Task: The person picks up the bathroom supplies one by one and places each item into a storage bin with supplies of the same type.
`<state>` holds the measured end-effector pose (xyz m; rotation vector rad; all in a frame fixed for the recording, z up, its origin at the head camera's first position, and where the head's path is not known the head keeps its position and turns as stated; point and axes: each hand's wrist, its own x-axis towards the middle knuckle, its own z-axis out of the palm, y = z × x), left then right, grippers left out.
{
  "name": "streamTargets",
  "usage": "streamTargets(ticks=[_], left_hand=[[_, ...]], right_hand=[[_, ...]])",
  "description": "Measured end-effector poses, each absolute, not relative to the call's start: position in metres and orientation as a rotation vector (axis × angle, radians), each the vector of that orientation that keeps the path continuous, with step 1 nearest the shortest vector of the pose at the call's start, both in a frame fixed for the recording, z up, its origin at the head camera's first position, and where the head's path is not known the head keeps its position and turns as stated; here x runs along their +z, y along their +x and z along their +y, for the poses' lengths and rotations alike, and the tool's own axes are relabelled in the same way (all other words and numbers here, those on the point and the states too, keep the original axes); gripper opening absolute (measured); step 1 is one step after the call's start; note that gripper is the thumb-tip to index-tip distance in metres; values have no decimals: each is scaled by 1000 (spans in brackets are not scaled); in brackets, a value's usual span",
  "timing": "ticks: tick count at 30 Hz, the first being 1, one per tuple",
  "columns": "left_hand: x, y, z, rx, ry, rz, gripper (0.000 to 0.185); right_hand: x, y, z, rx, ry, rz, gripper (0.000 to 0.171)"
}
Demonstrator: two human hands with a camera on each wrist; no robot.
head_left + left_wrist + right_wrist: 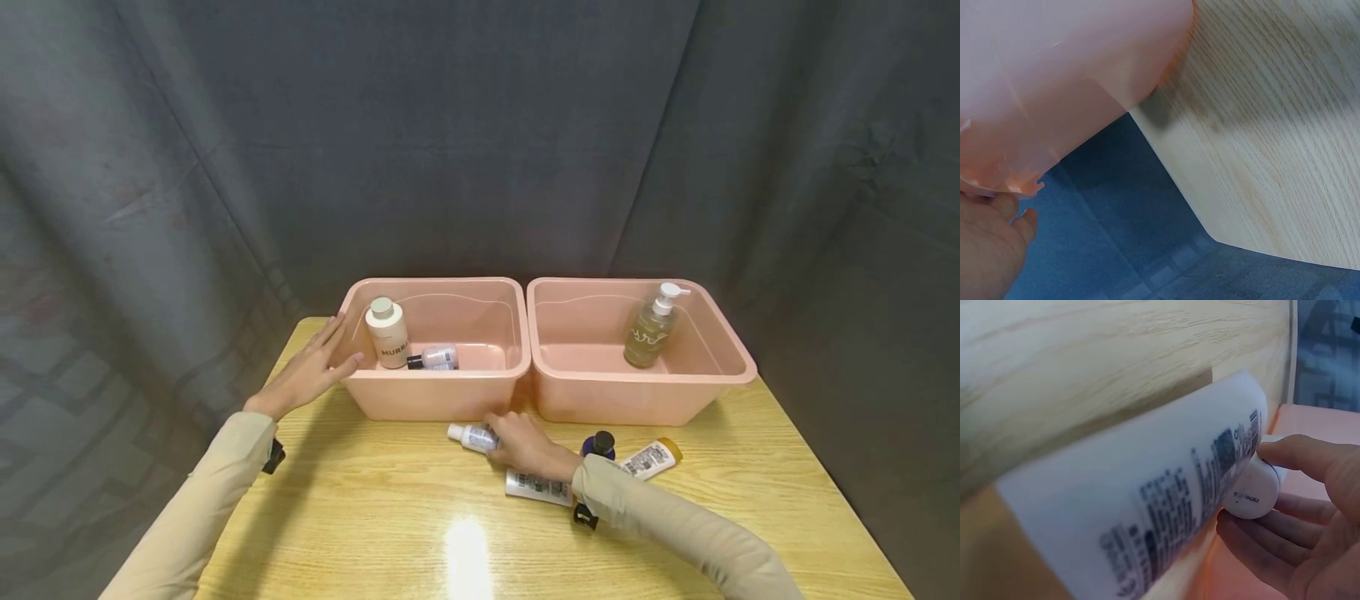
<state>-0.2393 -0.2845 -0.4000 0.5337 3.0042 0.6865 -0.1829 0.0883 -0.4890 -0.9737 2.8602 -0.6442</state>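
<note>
We see the left hand (307,372) lying flat with straight fingers against the outer left wall of the left pink plastic tub (435,392), holding nothing. The right hand (527,446) curls its fingers around a small white bottle with a white cap (472,436), which lies on its side on the light wooden desk (375,533) just in front of that tub. Under the right wrist lies a white printed tube (536,487), with a dark-capped purple bottle (600,444) and an orange-capped white tube (651,458) just beside it. Inside the left tub stand a cream jar-like bottle (387,332) and a small lying bottle (435,358); the right pink tub (720,367) holds an upright amber pump bottle (651,329).
</note>
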Motion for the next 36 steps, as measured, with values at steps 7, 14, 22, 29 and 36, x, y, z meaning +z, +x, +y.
streamTargets(ticks=[7,14,22,29,36], left_hand=[[-399,-238,-284,693,523,2997,86],[-399,-239,-284,683,535,3005,86],[-400,-240,-285,683,543,3007,86],[-400,-239,-285,686,546,3003,86],[-400,-240,-285,683,538,3002,86]], right_hand=[[-485,-181,87,-701,-970,2850,30],[-480,-178,89,-808,-975,2823,25],[-473,-177,88,-880,-1004,2845,25],[-467,-178,87,-893,-1023,2901,24],[-460,-177,87,-943,-1011,2917,24]])
